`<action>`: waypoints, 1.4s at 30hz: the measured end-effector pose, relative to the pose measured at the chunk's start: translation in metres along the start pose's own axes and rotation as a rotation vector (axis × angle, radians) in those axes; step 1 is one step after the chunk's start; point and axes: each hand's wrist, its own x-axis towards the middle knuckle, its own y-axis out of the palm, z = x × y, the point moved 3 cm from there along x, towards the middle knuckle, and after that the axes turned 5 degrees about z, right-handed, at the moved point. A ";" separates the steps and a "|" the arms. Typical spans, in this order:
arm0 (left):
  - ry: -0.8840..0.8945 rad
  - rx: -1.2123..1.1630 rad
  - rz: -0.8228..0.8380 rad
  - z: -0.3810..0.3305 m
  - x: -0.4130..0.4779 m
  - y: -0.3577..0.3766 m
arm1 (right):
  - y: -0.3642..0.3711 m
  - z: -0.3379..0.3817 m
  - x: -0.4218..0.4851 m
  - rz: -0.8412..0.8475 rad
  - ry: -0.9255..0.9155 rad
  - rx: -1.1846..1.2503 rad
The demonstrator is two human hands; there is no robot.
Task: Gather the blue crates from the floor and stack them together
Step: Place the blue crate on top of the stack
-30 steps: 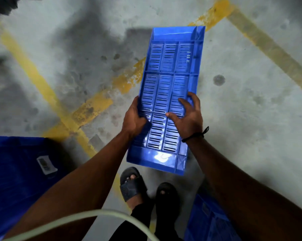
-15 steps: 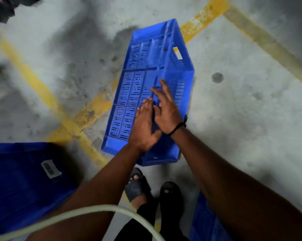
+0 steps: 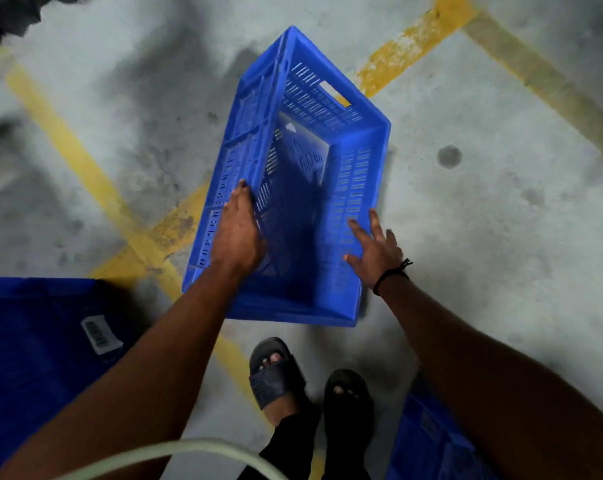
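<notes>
A blue slotted crate (image 3: 357, 174) is in front of me with its open side turned up toward me and tilted; a handle cut-out shows in its far wall. My left hand (image 3: 237, 233) grips the crate's left rim, fingers running along the wall's top edge. My right hand (image 3: 374, 245) lies flat with spread fingers against the right wall's rim, not closed around it. Whether the crate's base touches the floor is hidden.
A darker blue crate (image 3: 33, 341) with a barcode label (image 3: 99, 336) sits at lower left, and part of another blue crate (image 3: 431, 441) at lower right. My sandalled feet (image 3: 276, 372) stand just behind the held crate. Yellow painted lines (image 3: 85, 168) cross the concrete floor. A pale hose (image 3: 189, 448) arcs across the bottom.
The crate has been rolled over from bottom-up to open-side-up. My hands moved apart from its base: the left onto the left rim, the right onto the right wall.
</notes>
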 end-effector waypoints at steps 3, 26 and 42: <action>0.000 -0.004 -0.013 0.018 0.004 -0.009 | 0.032 -0.007 0.024 0.101 0.013 0.060; -0.052 0.364 0.120 0.078 0.130 -0.002 | 0.059 0.047 -0.009 -0.049 0.027 0.343; -0.319 -0.044 -0.071 0.111 0.040 0.009 | 0.018 0.051 -0.003 0.084 0.137 -0.114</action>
